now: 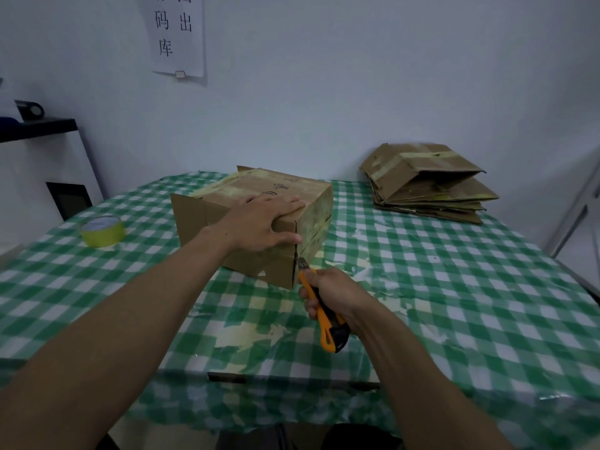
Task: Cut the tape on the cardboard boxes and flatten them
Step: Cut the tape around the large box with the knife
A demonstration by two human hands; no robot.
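Note:
A brown cardboard box with yellowish tape stands in the middle of the table. My left hand lies on its near top corner, fingers spread over the top and thumb down the front face. My right hand grips an orange and black utility knife. The knife's blade tip sits at the lower part of the box's near vertical corner seam. A flap stands out on the box's left side.
A stack of flattened cardboard boxes lies at the back right of the table. A roll of yellow tape sits at the left. The table carries a green and white checked cloth with worn patches. A dark shelf stands at far left.

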